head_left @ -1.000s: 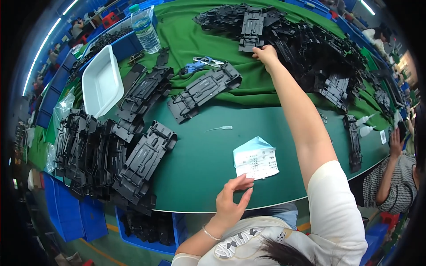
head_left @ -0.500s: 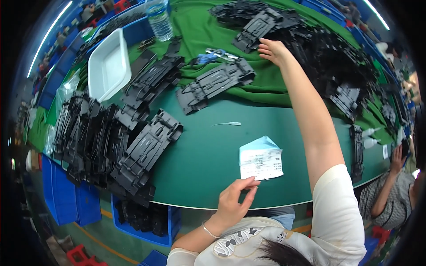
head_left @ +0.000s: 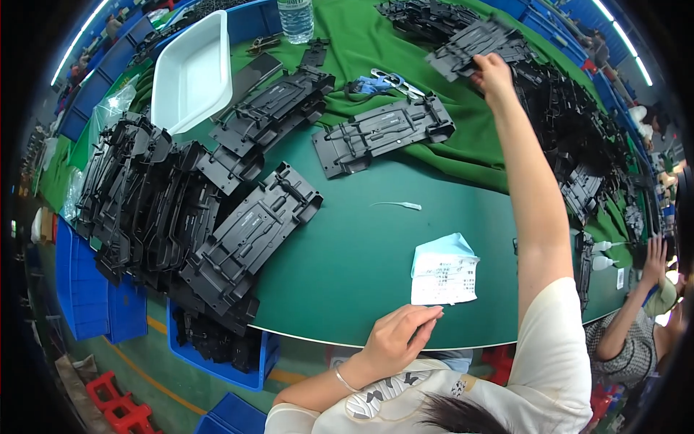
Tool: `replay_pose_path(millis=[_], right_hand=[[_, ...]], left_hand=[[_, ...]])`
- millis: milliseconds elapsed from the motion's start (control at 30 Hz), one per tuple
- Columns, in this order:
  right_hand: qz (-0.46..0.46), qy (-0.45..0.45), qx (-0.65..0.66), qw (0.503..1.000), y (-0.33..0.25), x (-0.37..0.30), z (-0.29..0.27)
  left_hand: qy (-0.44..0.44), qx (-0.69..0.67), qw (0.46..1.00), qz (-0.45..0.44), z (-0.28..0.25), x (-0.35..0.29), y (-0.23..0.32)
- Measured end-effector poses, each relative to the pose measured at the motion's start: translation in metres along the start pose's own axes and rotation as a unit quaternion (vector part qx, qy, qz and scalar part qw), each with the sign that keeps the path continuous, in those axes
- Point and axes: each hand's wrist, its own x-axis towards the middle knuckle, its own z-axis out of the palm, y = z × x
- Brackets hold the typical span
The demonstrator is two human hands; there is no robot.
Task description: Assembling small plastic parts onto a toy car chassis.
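My right hand [head_left: 493, 78] reaches far to the upper right, its fingers closed on the near edge of a black plastic chassis plate [head_left: 463, 52], which is tilted over the pile of like parts [head_left: 564, 108]. Near the table's front edge, my left hand [head_left: 400, 334] is closed, thumb and fingers pressed together; anything between them is hidden. Just beyond its fingertips lies a printed paper slip [head_left: 444, 281] with a light blue piece [head_left: 447, 249] behind it. Another chassis plate [head_left: 383, 134] lies alone at the middle of the green table [head_left: 347, 267].
Stacked chassis plates [head_left: 155, 202] crowd the left, beside a white tub [head_left: 191, 72]. A water bottle [head_left: 296, 20], blue-handled cutters [head_left: 376, 83] and a thin pale nozzle [head_left: 405, 205] lie around the middle. Small white bottles [head_left: 601, 253] stand at right, near another person's raised hand [head_left: 656, 259].
My right hand has closed on a chassis plate and its edge now shifts over the pile. My left hand's thumb and fingers have come together. The whole view has shifted slightly.
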Motion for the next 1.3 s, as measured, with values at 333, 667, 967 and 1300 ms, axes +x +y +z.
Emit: replay_pose_path(millis=[333,667,967,1300], right_hand=[[-0.046,-0.525,-0.15,0.836,-0.088,-0.259,-0.046],[-0.118,-0.108,-0.4,0.902,-0.019,-0.225,-0.162],[-0.087,-0.109,-0.422,0.896,0.005,-0.219,-0.169],[-0.043,-0.066,-0.272,0.959,-0.019,-0.247,-0.15]], left_hand=[[0.188,-0.263,0.935,-0.145,-0.003,-0.006,-0.001],[0.166,-0.276,0.929,-0.184,-0.007,0.003,0.0],[0.162,-0.283,0.928,-0.178,-0.01,-0.002,-0.003],[0.154,-0.287,0.928,-0.181,-0.007,0.004,-0.004]])
